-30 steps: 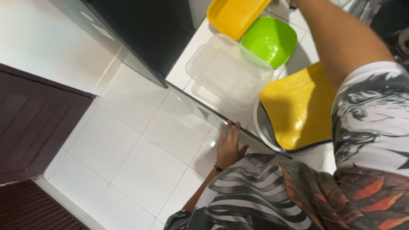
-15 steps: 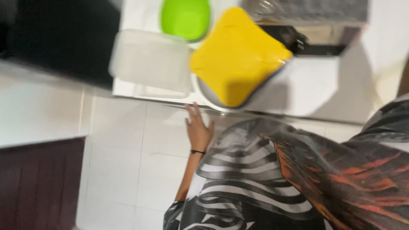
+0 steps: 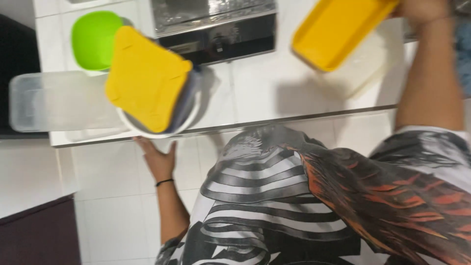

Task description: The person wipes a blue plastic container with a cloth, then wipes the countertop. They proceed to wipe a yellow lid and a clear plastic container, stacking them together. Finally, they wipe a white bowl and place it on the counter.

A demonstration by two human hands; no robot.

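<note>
- Gripping one yellow tray at its upper end, the right hand holds it tilted above the white counter; fingers closed round it
- left hand spread open against the counter edge, holding nothing
- one yellow lid on one white bowl; one green bowl; one clear container

Packaging present: storage containers only.

Yellow rectangular container, far right over the white counter, tilted, open side facing down-left, held at its upper end by the right hand.

Yellow square lid, left of centre, tilted, resting on a round white bowl at the counter's near edge.

Clear rectangular container, far left, lying flat, just beside the lid.

One small pale label on the dark front of a metal appliance; blurred.

No signs or screens.
</note>
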